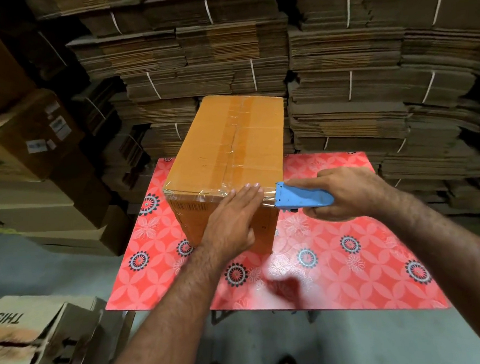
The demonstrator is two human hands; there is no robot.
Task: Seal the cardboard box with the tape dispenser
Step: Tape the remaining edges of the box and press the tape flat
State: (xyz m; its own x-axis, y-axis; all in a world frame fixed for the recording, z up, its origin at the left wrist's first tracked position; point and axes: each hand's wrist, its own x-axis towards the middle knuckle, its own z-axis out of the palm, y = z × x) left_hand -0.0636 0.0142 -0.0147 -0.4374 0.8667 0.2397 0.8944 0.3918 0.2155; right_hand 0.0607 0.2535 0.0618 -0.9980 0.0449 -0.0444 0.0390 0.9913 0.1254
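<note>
At cardboard box (225,151) near edge: left hand (230,219) flat, pressing tape; right hand (344,193) gripping blue tape dispenser (302,198); keep tape taut before tearing.

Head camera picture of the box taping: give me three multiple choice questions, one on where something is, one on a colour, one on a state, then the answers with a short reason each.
1. Where does the cardboard box stand?
A. on the red patterned table
B. on the floor
C. on a shelf

2. What colour is the tape dispenser?
A. green
B. blue
C. black

3. How is the left hand placed?
A. gripping the dispenser
B. hanging idle
C. flat on the box's near end

Answers:
1 A, the box sits on the table's red floral top.
2 B, the dispenser's body is light blue.
3 C, its straight fingers press at the top edge, while the right hand grips the dispenser.
</note>
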